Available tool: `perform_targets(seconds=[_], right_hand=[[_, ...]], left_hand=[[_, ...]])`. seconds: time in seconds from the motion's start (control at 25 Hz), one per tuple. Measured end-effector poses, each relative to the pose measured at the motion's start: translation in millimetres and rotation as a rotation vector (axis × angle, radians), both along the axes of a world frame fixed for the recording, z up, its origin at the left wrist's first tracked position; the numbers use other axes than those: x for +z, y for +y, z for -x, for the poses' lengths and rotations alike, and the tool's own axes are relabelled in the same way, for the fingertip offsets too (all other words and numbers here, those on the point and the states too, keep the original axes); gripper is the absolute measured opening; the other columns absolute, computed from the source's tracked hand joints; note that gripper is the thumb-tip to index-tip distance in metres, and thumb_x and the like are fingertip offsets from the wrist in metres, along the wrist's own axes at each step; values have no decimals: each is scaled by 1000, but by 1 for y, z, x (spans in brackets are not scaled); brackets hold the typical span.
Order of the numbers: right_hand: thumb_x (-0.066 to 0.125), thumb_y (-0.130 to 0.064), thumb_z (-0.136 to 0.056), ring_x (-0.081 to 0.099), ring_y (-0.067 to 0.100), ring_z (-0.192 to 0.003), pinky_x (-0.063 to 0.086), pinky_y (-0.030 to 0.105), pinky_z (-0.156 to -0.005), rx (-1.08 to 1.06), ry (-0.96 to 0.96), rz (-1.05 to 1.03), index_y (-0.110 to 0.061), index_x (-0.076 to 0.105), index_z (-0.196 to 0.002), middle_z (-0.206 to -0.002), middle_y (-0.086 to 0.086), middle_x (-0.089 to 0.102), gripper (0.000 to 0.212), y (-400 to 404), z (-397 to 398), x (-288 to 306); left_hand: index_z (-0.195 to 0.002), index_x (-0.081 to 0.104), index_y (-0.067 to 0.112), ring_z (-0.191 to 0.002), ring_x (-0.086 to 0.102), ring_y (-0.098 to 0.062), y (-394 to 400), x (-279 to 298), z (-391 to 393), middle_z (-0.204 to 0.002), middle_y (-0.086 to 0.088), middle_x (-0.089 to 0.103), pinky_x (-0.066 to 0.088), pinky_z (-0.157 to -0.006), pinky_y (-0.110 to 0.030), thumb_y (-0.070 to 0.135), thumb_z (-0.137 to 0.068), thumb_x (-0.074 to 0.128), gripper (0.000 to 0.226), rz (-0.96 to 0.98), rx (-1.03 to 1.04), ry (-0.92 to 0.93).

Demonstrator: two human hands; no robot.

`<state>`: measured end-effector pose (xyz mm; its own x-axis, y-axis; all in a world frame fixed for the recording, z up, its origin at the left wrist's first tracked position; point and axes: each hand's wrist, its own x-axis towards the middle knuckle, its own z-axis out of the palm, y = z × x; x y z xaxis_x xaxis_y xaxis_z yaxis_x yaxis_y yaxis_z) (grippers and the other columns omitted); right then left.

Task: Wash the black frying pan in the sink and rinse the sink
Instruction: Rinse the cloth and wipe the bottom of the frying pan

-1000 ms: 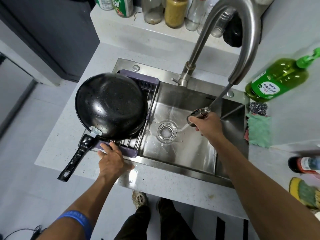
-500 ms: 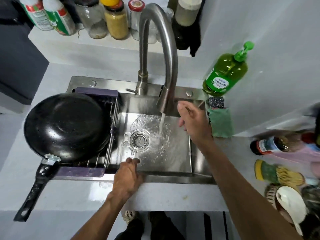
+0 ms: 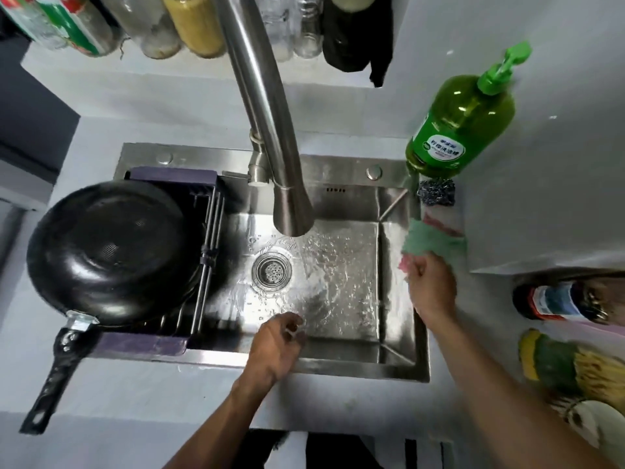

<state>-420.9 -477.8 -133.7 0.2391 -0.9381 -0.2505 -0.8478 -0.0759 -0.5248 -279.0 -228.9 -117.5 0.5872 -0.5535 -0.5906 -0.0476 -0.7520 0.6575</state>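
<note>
The black frying pan (image 3: 111, 252) lies upside down on a purple drying rack (image 3: 142, 343) over the left part of the steel sink (image 3: 399, 363); its handle (image 3: 50, 384) sticks out past the front edge. Water runs from the faucet (image 3: 270, 137) into the basin beside the drain (image 3: 272, 269). My left hand (image 3: 274, 346) hangs over the sink's front wall with loosely curled fingers, holding nothing. My right hand (image 3: 429, 286) pinches a green and pink cloth (image 3: 433, 245) at the sink's right rim.
A green dish-soap bottle (image 3: 456, 130) and a steel scourer (image 3: 434, 192) stand at the back right corner. Jars and bottles (image 3: 192, 25) line the shelf behind the faucet. A dark bottle (image 3: 561, 299) and brushes (image 3: 571, 363) lie on the counter to the right.
My right hand let go of the spray head, which is back on the faucet, and moved right to take the cloth. My left hand left the rack and went to the sink's front.
</note>
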Motion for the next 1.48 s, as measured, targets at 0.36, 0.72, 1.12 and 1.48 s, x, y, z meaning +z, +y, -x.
perform_targets(seconds=[0.36, 0.72, 1.12, 1.48], right_hand=[[59, 4, -95, 58, 18, -71, 47, 30, -64, -214, -761, -611, -2, 64, -85, -78, 10, 64, 13, 110, -122, 39], [66, 2, -92, 64, 11, -67, 52, 21, -62, -205, -814, -589, -1, 64, -89, -83, 9, 67, 5, 133, -153, 38], [57, -19, -97, 72, 29, -83, 60, 37, -75, -964, -1249, -1147, -7, 58, -104, -97, 14, 67, 14, 115, -159, 54], [79, -12, -83, 68, 13, -60, 52, 25, -51, -464, -610, -348, -16, 63, -86, -77, 4, 71, 17, 121, -181, 69]], left_hand=[[-88, 72, 22, -67, 65, -5, -70, 20, -55, -75, 7, 72, 51, -64, -19, 29, -98, 55, 21, 370, 570, 460], [-86, 76, 18, -80, 68, -19, -56, 17, -101, -90, -5, 74, 50, -55, -22, 38, -93, 59, 27, 373, 459, 728], [-95, 58, 7, -63, 61, -19, -59, 12, -118, -83, -14, 66, 49, -57, -33, -17, -85, 38, 32, 317, 752, 677], [-80, 61, 7, -45, 53, -16, -95, 50, -95, -56, -4, 60, 39, -38, -22, 7, -92, 45, 21, 230, 560, 651]])
